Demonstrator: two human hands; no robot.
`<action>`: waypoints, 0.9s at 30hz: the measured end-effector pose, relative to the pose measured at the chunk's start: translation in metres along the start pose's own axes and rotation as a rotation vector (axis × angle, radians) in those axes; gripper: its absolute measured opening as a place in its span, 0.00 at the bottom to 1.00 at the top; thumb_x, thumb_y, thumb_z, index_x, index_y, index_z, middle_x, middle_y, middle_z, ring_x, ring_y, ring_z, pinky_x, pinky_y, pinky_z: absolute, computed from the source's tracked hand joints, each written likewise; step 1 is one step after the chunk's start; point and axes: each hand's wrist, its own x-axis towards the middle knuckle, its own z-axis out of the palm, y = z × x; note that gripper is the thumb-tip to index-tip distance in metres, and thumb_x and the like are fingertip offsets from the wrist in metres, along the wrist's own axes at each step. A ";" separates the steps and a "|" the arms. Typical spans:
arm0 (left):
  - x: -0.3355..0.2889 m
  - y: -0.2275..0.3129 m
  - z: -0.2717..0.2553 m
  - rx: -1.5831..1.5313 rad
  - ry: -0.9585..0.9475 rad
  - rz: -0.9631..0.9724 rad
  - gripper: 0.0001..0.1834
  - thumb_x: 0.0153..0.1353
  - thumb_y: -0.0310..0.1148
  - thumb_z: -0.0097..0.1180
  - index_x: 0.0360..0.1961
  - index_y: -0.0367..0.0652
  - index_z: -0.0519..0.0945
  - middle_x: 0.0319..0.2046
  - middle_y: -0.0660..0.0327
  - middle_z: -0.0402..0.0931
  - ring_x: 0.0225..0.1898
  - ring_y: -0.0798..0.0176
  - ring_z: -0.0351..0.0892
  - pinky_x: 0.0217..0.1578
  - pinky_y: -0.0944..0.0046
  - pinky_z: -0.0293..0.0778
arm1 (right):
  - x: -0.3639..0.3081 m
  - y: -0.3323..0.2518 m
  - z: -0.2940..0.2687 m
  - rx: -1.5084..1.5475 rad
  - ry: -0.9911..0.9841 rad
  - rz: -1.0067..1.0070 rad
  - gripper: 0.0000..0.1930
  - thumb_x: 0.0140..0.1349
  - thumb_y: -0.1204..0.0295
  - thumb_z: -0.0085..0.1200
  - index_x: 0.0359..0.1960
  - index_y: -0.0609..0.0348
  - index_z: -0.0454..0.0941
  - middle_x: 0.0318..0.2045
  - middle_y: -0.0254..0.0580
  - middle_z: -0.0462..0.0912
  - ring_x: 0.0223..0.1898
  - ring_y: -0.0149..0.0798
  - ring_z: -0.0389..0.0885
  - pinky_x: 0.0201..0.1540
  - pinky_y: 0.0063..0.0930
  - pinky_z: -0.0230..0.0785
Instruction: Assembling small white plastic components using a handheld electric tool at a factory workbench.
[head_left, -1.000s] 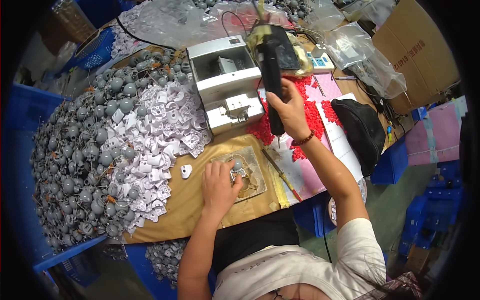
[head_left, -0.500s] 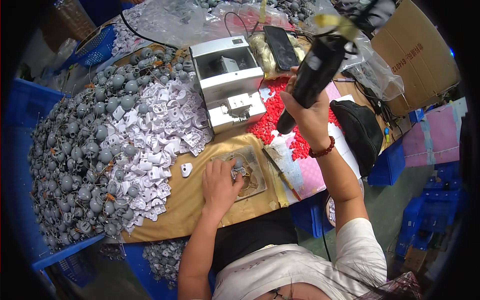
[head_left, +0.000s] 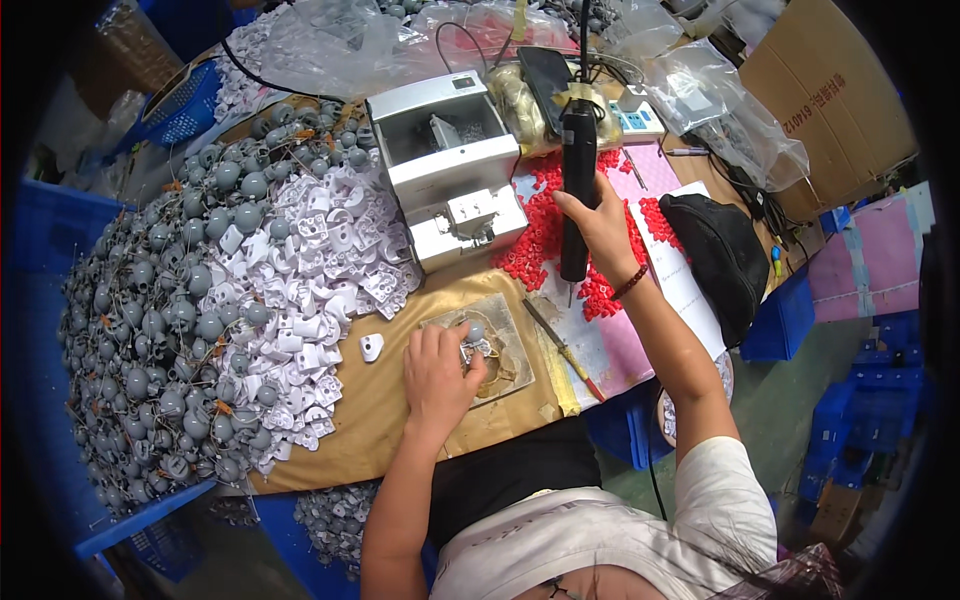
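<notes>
My right hand point(head_left: 608, 235) is closed round a black electric screwdriver point(head_left: 578, 160), held upright above the red parts with its thin bit pointing down. A cable runs up from its top. My left hand point(head_left: 436, 375) rests at the left side of a square fixture block point(head_left: 515, 350) on the tan-covered table. Its fingers are bent onto a small grey ball-shaped part point(head_left: 476, 331), which sits with some metal or pale pieces in the fixture's hollow. The fingers partly hide these pieces. A single white plastic housing point(head_left: 371, 347) lies just left of that hand.
Heaps of grey ball parts point(head_left: 150, 330) and white housings point(head_left: 330, 240) cover the left. A white screw-feeder-like machine point(head_left: 440, 160) stands ahead, beside red pieces point(head_left: 540, 235). A knife-like tool point(head_left: 562, 345), black pouch point(head_left: 712, 265), phone point(head_left: 545, 80) and cardboard box point(head_left: 830, 100) lie rightward.
My right hand has brought the screwdriver down and to the left, turning it from a slant to upright. My left hand stays at the fixture almost unmoved.
</notes>
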 end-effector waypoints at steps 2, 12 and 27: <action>0.001 0.001 0.001 -0.002 -0.009 0.000 0.19 0.49 0.33 0.65 0.44 0.44 0.79 0.36 0.59 0.71 0.42 0.53 0.71 0.41 0.53 0.68 | -0.008 0.000 -0.005 -0.048 0.003 -0.088 0.27 0.58 0.74 0.65 0.58 0.65 0.71 0.41 0.39 0.81 0.40 0.30 0.79 0.40 0.25 0.73; 0.000 -0.001 -0.002 -0.023 -0.022 0.004 0.21 0.48 0.30 0.65 0.46 0.42 0.78 0.37 0.57 0.71 0.42 0.51 0.70 0.43 0.52 0.68 | -0.164 0.008 -0.052 -0.889 -0.467 -0.287 0.13 0.54 0.69 0.65 0.38 0.57 0.76 0.32 0.46 0.76 0.35 0.49 0.79 0.34 0.41 0.72; 0.006 -0.009 0.000 -0.035 -0.065 0.020 0.21 0.49 0.33 0.66 0.46 0.44 0.78 0.35 0.58 0.70 0.40 0.52 0.71 0.41 0.52 0.69 | -0.157 -0.011 -0.035 -0.166 -0.364 0.140 0.12 0.61 0.77 0.62 0.43 0.62 0.72 0.25 0.30 0.76 0.25 0.19 0.73 0.27 0.18 0.67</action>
